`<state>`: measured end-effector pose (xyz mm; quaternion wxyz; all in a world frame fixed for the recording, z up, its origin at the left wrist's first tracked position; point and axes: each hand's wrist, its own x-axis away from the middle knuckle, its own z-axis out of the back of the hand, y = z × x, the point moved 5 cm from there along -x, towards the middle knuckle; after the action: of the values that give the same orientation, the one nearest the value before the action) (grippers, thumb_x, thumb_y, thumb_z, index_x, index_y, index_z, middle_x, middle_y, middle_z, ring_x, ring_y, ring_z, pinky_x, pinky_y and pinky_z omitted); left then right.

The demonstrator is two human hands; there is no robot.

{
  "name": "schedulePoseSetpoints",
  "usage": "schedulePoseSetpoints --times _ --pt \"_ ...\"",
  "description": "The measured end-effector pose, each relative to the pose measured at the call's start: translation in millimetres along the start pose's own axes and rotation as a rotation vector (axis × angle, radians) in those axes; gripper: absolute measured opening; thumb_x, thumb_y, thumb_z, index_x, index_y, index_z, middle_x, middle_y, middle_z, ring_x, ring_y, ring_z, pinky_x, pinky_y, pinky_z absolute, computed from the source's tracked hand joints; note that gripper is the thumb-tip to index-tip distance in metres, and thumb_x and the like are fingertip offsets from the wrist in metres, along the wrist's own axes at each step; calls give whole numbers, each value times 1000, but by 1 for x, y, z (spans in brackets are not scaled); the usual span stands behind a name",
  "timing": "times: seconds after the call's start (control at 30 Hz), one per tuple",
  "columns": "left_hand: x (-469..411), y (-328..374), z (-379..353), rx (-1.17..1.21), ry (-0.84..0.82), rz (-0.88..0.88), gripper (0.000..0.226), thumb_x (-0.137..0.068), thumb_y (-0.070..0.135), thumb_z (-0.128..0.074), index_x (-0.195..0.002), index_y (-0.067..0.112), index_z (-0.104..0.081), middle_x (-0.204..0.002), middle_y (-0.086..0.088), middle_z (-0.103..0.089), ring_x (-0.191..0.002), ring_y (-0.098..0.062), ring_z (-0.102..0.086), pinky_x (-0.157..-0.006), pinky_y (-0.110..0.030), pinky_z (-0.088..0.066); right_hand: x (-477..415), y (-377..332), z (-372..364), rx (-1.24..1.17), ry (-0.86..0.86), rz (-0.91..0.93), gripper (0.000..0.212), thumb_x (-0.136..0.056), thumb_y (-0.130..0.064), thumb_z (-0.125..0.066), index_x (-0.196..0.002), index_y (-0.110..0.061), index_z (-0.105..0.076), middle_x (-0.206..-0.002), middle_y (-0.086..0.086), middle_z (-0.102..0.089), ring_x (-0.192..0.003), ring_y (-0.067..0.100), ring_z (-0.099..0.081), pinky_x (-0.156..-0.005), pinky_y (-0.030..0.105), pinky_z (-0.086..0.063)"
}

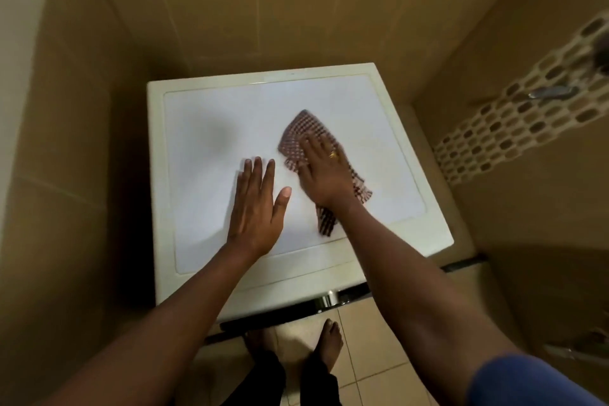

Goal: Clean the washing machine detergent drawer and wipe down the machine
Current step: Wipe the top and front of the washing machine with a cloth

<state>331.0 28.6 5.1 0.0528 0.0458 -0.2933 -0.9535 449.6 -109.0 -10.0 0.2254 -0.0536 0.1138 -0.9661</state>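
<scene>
A: Red-brown checked cloth (296,138) lies right of centre on the washing machine (214,102) top. Right hand (324,171) is flat on it, fingers straight, pressing.
B: Left hand (255,204)?
A: Splayed flat on the top, just left of the cloth, gripping nothing. Step, I judge: wiping the top.
B: Next?
A: Probably a sweep toward the machine's far-left corner. Top is white with a cream rim; drawer not in view.

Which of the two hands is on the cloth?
The right hand, the one wearing a ring, presses the checked cloth; the left hand lies flat on the bare washing machine top.
</scene>
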Motion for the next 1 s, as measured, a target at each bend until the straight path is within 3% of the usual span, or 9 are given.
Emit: schedulePoseSetpoints --times 0.17,0.27,0.33,0.4,0.5,0.67,0.8,0.9,1.0 --pt "-1 24 -17 -1 -68 -95 76 -104 58 -14 -164 11 -16 -172 -10 -5 -160 -21 7 -129 -38 6 1 111 34 -28 10 -369 60 -109 -36 -32 -165 -22 -17 -173 -2 -11 -160 21 -6 -128 46 -2" --pt "5 32 -21 27 -60 -78 75 -106 57 -18 -163 9 -20 -171 -12 -10 -160 -23 2 -130 -41 0 61 102 21 -34 35 -464 61 -110 -36 -27 -165 -18 -11 -173 3 -7 -160 23 -6 -128 50 -4" --pt "4 36 -29 11 -79 -45 72 -108 55 -21 -162 7 -21 -171 -14 -13 -160 -26 -1 -130 -44 -3 97 64 3 -42 41 -377 61 -109 -39 -26 -165 -18 -13 -172 5 -14 -159 25 -12 -128 52 -7" --pt "2 45 -38 -12 -115 -28 70 -108 50 -21 -162 5 -23 -170 -18 -16 -160 -29 -3 -130 -43 -2 117 28 -13 -28 -44 -84 60 -108 -44 -28 -164 -23 -18 -171 1 -18 -159 23 -11 -128 53 -8" --pt "-1 65 -53 -32 -142 -83 73 -107 53 -18 -161 5 -26 -169 -18 -18 -159 -30 -5 -130 -44 -3 117 42 -5 19 -71 167 60 -108 -45 -32 -163 -26 -22 -171 -3 -18 -159 19 -10 -129 49 -8" --pt "18 80 -68 -11 -159 -85 73 -106 55 -15 -164 10 -19 -172 -12 -11 -160 -23 1 -130 -44 -3 143 153 18 -11 78 -368 60 -108 -42 -27 -164 -22 -18 -172 0 -17 -160 20 -6 -128 51 -8" --pt "33 97 -74 49 -161 -22 72 -107 55 -16 -163 10 -24 -171 -12 -16 -160 -22 -2 -130 -42 -4 195 152 9 -92 216 -594 61 -108 -40 -25 -164 -17 -20 -173 3 -13 -160 20 0 -129 51 -2" --pt "38 114 -75 66 -123 21 64 -108 49 -26 -157 10 -38 -165 -13 -33 -157 -28 -20 -128 -45 -19 224 113 -1 -161 235 -542 62 -109 -43 -29 -165 -25 -10 -174 -1 -1 -160 18 8 -129 48 6" --pt "39 147 -77 3 -20 -60 46 -106 40 -45 -136 9 -60 -134 -12 -63 -127 -30 -54 -106 -43 -47 230 109 2 -172 136 -348 61 -108 -54 -23 -164 -30 -17 -173 -4 -8 -160 15 4 -129 45 3"
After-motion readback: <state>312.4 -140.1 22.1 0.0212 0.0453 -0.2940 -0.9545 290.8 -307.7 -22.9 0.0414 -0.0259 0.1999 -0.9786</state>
